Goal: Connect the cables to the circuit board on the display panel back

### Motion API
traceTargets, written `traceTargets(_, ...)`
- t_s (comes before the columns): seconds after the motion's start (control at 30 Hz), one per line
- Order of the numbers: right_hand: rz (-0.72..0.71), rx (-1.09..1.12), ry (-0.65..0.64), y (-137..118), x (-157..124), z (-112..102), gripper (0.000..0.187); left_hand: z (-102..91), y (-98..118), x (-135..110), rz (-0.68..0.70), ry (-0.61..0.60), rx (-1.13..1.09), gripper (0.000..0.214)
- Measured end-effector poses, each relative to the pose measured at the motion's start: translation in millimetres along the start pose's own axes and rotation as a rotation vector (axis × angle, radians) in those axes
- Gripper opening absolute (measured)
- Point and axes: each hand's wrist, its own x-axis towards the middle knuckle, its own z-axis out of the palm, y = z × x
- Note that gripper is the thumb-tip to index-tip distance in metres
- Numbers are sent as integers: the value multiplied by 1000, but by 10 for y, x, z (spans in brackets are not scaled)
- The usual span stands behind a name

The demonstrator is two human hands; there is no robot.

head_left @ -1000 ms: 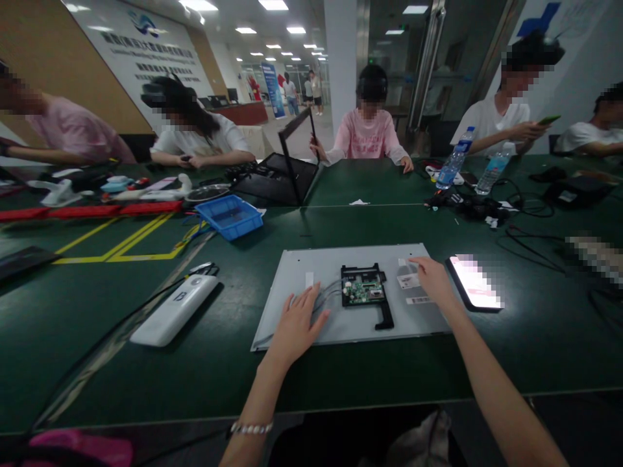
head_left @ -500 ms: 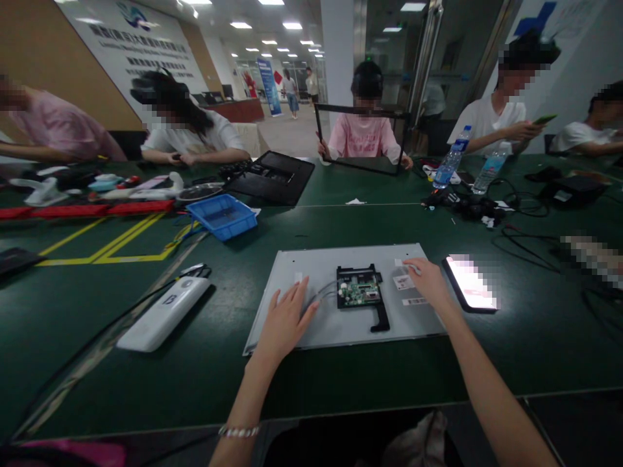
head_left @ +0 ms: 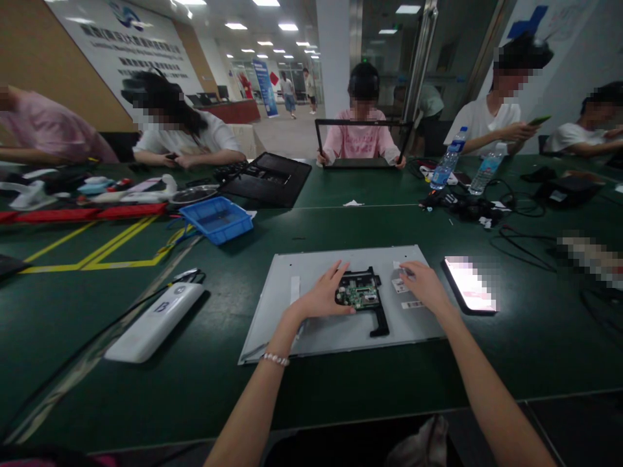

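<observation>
A flat grey-white metal panel (head_left: 272,311) lies on the table before me. On its middle sits a green circuit board (head_left: 357,296) in a black plastic bracket (head_left: 380,322), whose short arm reaches toward me. My left hand (head_left: 321,296) is at the bracket's left side, fingers spread and thumb near its lower edge; it hides part of the board's left end and the cables there. Over the panel's right part, my right hand (head_left: 426,285) has its thumb and fingertips drawn together beside a white label (head_left: 400,285). What these fingertips hold, if anything, is too small to tell.
Right of the panel lies a lit phone (head_left: 470,285); to the left, a white power bank (head_left: 156,321) with a cable. Farther off are a blue tray (head_left: 217,220), a black panel (head_left: 267,178) and water bottles (head_left: 448,159). Across the table a person holds a black frame (head_left: 360,163).
My left hand has moved right, from the panel's left part to the bracket. My right hand stays nearly in place. The person opposite has lowered and levelled the black frame.
</observation>
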Motion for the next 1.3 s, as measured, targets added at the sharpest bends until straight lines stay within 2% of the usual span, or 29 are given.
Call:
traceTargets(0.13,12,6,4,8,9,-26,31,33,-43,-60,-21,22,-88,105)
traceTargets(0.27,107,-19,18,52,3,-94,30,35,-33,-75,-27,14,-160,108)
traceTargets(0.47,162,2,-187,140,-32,-129,31,11,-21,-74,-34,4,-172,107)
traceTargets(0.57,232,48,-239,176,-36,-108,25,-2,-12,-76,-43,-13,-168,106)
traceTargets(0.73,251,72,-193,193,-55,-147,20,-12,-8,-74,-37,-26,-165,106)
traceTargets(0.83,199,-37,-126,174,-54,-180,21,-11,-10,-76,-37,-23,-165,107)
traceTargets(1.0,-14,-223,-10,46,70,-135,27,-2,-19,-80,-21,-18,-156,107)
traceTargets(1.1,-106,-305,-76,-40,180,-66,26,16,-31,-80,-15,-10,-147,107)
traceTargets(1.2,-111,-394,-139,-70,243,3,22,35,-43,-82,-11,2,-136,107)
traceTargets(1.3,-117,-447,-121,-67,240,46,25,42,-48,-90,-12,5,-127,107)
